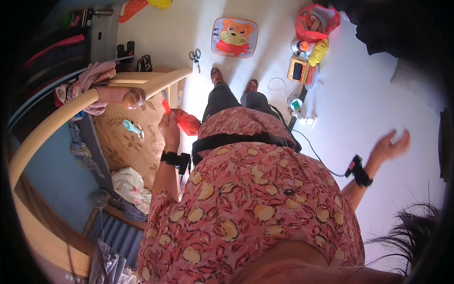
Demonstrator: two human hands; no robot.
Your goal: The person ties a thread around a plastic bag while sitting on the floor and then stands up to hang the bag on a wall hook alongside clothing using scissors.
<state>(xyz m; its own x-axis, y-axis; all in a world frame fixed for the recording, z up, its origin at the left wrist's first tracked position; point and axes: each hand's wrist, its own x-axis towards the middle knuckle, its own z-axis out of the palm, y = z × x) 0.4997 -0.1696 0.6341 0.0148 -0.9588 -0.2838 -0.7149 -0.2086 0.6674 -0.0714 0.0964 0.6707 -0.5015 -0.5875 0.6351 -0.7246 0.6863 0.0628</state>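
At my left side, my left hand (169, 127) grips the gathered top of a red plastic bag (188, 123), which hangs closed beside my hip. What the bag holds cannot be made out. Out to the right, my right hand (388, 146) is held away from my body over the pale floor, slightly blurred, fingers apart and nothing in it. Both wrists wear black straps with small devices; a cable runs from the right one toward my waist.
Left of me stands a bed with a wooden rail (170, 81) and a brown patterned mat (142, 120). Scissors (195, 59) and a dog-printed mat (234, 37) lie on the floor ahead. Toward the right are an open red bag (301, 28), a box with a phone (297, 71), and cables.
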